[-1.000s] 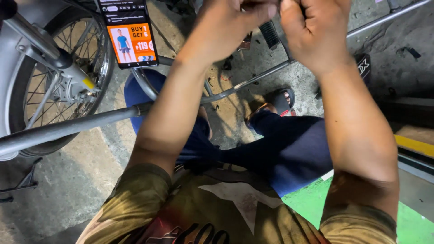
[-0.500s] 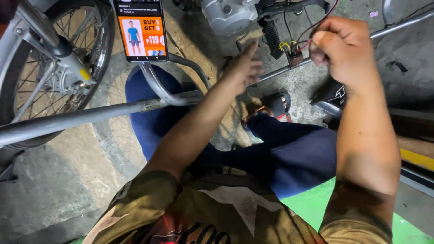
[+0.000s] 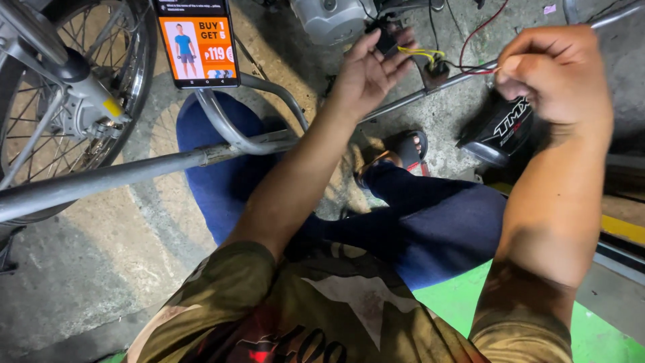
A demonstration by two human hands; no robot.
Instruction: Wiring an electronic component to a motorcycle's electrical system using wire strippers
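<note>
Pinching a thin red wire [image 3: 478, 70] between thumb and fingertips, the right hand [image 3: 554, 70] is clenched above a black plastic cover [image 3: 498, 128] lying on the concrete floor [image 3: 101, 269]. The left hand [image 3: 368, 70] is spread wide, its fingers touching a small black connector [image 3: 386, 42] with yellow wires [image 3: 420, 52], just below a grey engine casing [image 3: 329, 20]. A phone [image 3: 197, 42] sits mounted on the metal frame tube [image 3: 121, 176], beside the spoked wheel [image 3: 64, 101].

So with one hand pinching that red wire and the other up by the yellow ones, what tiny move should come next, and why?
Probably bring the right hand leftward, carrying the red wire toward the small connector. The left hand is open beside the yellow wires, and a gap separates the two hands.
</note>
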